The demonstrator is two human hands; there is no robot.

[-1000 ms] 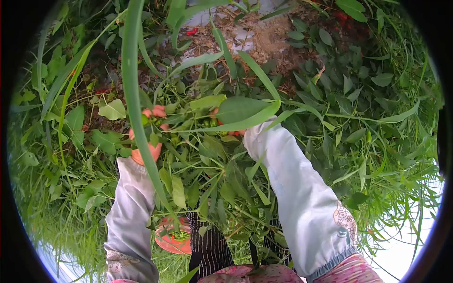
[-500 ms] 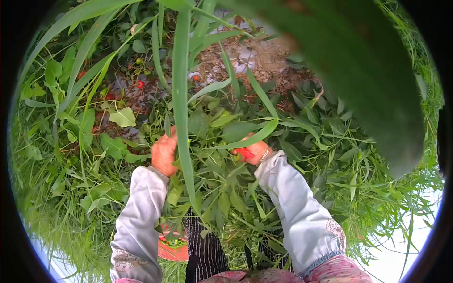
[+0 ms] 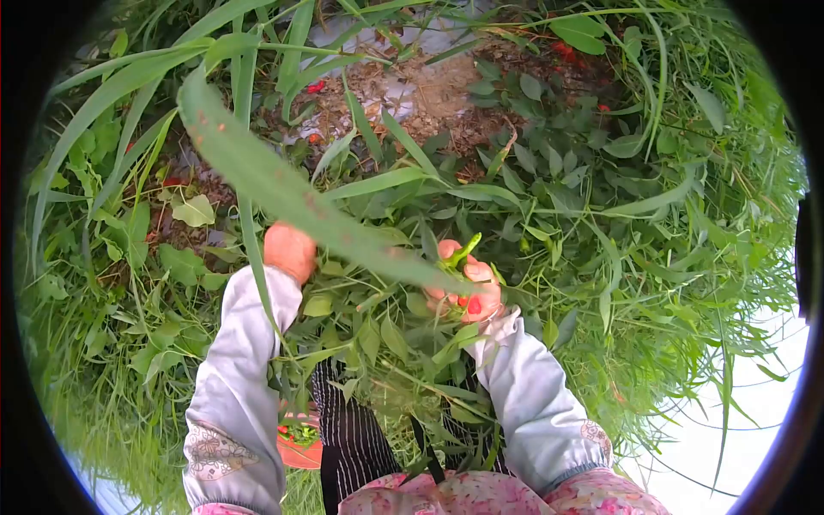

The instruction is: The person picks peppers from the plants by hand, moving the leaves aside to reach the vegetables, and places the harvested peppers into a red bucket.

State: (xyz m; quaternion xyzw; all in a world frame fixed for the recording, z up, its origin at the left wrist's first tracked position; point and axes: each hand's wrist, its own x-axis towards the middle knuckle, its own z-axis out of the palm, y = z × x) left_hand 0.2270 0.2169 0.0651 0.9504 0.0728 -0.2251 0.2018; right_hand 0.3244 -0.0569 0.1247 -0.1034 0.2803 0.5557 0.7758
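My right hand is closed around chili peppers among the leaves. A red chili pepper shows in the palm, and a curved green chili pepper sticks up between the fingers. To the left, my left hand reaches into the foliage of a pepper plant. Only its back shows; a long grass blade and leaves hide its fingers, so its grip cannot be made out. The plant's leafy stems spread between both hands and over my striped trousers.
A red basin holding red and green peppers stands by my legs, lower left. Red peppers lie or hang near the bare soil ahead. Tall grass crowds both sides, and long blades cross the view.
My right hand has turned, so its fingers and a green pepper now show beside the red one. The view has shifted, and the large blurred leaf at upper right is gone from there.
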